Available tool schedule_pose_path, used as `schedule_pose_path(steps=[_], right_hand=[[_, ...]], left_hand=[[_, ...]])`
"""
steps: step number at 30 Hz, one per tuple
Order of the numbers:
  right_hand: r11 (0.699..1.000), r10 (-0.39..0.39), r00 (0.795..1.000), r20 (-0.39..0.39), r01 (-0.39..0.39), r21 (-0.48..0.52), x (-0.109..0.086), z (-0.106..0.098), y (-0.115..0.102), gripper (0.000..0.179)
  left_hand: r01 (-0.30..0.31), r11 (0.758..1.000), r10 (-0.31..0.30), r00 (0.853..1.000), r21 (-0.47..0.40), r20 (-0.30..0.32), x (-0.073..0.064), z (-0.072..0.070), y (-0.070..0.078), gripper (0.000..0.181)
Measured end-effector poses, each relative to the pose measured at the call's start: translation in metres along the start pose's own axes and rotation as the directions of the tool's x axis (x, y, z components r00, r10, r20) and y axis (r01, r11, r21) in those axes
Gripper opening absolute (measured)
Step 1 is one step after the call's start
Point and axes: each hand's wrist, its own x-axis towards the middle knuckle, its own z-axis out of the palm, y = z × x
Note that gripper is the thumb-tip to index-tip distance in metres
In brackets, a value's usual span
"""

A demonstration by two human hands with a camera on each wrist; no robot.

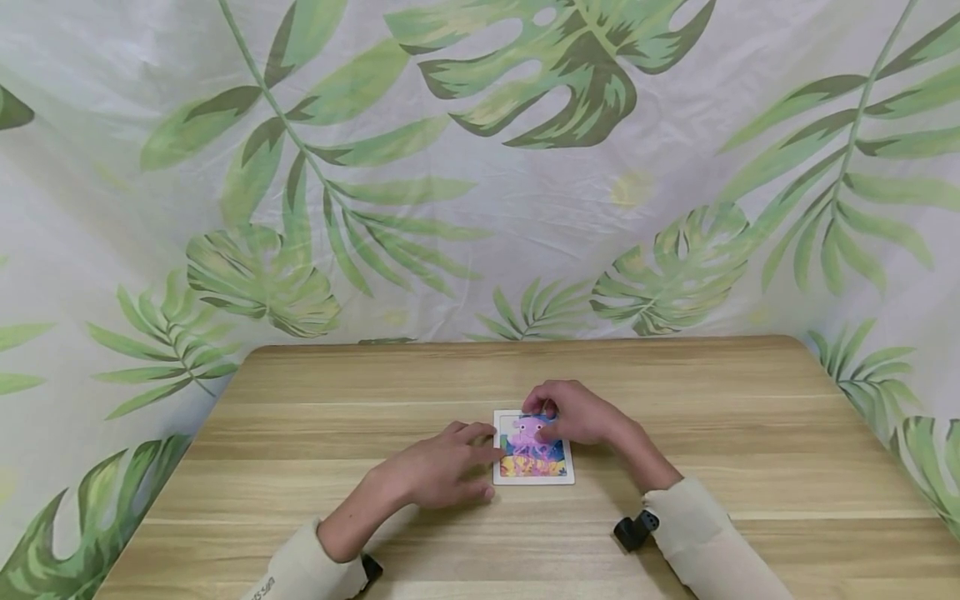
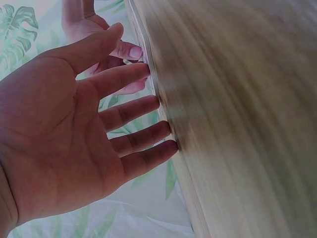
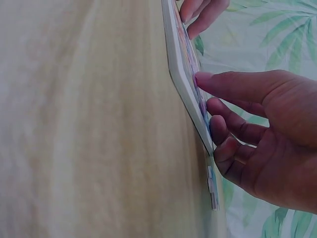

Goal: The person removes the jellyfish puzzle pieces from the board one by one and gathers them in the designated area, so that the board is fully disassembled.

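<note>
A square picture puzzle (image 1: 532, 467) with a white frame lies flat on the table, showing a pink octopus over blue and yellow. Part of its upper left looks pale. My left hand (image 1: 450, 467) rests at its left side with spread fingers; one fingertip overlaps the picture. In the left wrist view, these fingers (image 2: 133, 116) are nearly straight around nothing. My right hand (image 1: 581, 412) is over the upper right corner. Its thumb (image 3: 223, 82) touches the picture, while the other fingers bend loosely at the edge. The right hand hides that corner.
Small flat pieces (image 3: 212, 188) lie just past the puzzle's edge in the right wrist view. The wooden table (image 1: 360, 375) ends at a leaf-patterned cloth (image 1: 525, 208) behind. Black devices (image 1: 636, 531) sit at both sleeve cuffs.
</note>
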Motion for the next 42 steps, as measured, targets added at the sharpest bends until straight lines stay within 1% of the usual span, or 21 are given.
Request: schedule_pose_path(steps=[6,10,19,26,33,37,42], right_hand=[[1.0,-0.003,1.0,-0.013,0.003,-0.011,-0.0012,0.0009,-0.0019,0.028],[1.0,0.002,1.0,-0.014,-0.002,-0.003,-0.0011,0.0012,-0.0021,0.027],[1.0,0.002,1.0,0.004,-0.002,-0.009,-0.0018,0.0009,-0.0018,0.035],[1.0,-0.007,1.0,-0.002,0.007,-0.008,-0.0023,0.003,-0.0001,0.032],[0.999,-0.03,0.999,-0.01,0.03,-0.01,-0.0026,0.0037,-0.0009,0.032],[0.999,-0.042,0.999,-0.01,0.041,-0.01,-0.0026,0.0036,-0.001,0.031],[0.998,-0.057,0.998,-0.017,0.057,0.018,-0.0041,0.0028,0.0,0.022]], left_hand=[[-0.006,1.0,0.006,1.0,0.013,-0.003,0.0009,0.0009,-0.0007,0.053],[-0.009,1.0,0.009,1.0,0.006,-0.004,0.0003,0.0002,0.0001,0.053],[0.005,1.0,-0.005,1.0,0.003,0.003,0.001,-0.0002,-0.0005,0.054],[-0.011,1.0,0.012,1.0,0.005,-0.006,0.0012,0.0006,-0.0002,0.053],[-0.001,1.0,0.001,1.0,-0.005,0.001,-0.0004,-0.0003,0.0008,0.054],[-0.006,1.0,0.006,1.0,-0.001,-0.001,-0.0002,0.0,0.0003,0.054],[-0.001,1.0,0.001,1.0,-0.002,0.001,-0.0001,0.0002,0.0002,0.053]])
